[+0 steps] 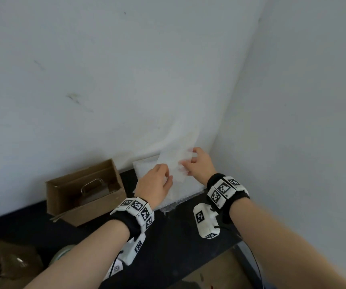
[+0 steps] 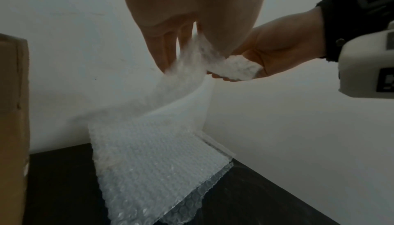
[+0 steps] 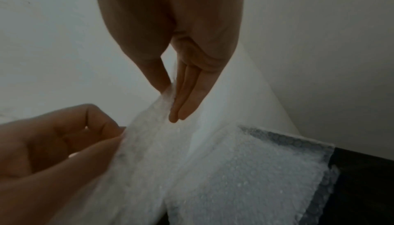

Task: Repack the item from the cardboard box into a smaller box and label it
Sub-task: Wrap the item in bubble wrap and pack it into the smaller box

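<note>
Bubble wrap (image 1: 174,161) between both hands

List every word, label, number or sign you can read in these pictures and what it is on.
No readable words or numbers.
Wrist bands: black-and-white square code patterns, with tiny characters beside them too small to read.
Cardboard box: no print visible.
Bubble wrap, pinched by the left hand and the right hand: plain.

Translucent plastic bubble wrap (image 2: 149,161), matt brown cardboard box (image 1: 84,197), matt black tabletop (image 1: 178,247).
</note>
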Available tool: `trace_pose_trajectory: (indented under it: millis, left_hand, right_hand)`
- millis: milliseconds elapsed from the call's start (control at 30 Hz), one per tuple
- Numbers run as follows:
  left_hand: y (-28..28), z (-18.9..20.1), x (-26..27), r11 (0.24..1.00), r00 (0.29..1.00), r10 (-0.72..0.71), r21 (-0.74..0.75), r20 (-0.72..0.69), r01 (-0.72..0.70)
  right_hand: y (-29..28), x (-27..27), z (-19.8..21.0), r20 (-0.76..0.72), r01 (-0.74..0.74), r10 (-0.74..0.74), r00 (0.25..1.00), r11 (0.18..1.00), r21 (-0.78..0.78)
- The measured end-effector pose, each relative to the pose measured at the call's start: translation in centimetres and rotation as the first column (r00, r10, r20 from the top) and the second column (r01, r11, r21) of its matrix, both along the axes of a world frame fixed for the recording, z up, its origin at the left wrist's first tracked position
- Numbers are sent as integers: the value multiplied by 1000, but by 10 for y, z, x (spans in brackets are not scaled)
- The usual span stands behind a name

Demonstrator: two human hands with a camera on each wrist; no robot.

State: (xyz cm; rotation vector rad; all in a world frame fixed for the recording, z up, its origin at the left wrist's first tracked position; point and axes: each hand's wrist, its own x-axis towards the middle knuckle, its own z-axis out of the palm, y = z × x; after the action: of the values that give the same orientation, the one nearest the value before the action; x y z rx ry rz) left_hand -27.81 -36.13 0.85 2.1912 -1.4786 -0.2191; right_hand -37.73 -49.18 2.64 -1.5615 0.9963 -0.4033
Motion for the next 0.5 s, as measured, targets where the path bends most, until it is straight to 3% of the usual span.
trace_pose_trajectory:
  millis: [200, 500]
  left_hand:
    - [13, 9, 23, 997, 981, 69, 51, -183, -61]
    - [5, 19, 44, 981, 888, 76, 196, -454, 16]
  right_hand:
    - [-3, -24, 31, 84, -89, 87, 993, 996, 31]
    - [-10, -55, 70, 101, -296, 290, 952, 954, 51]
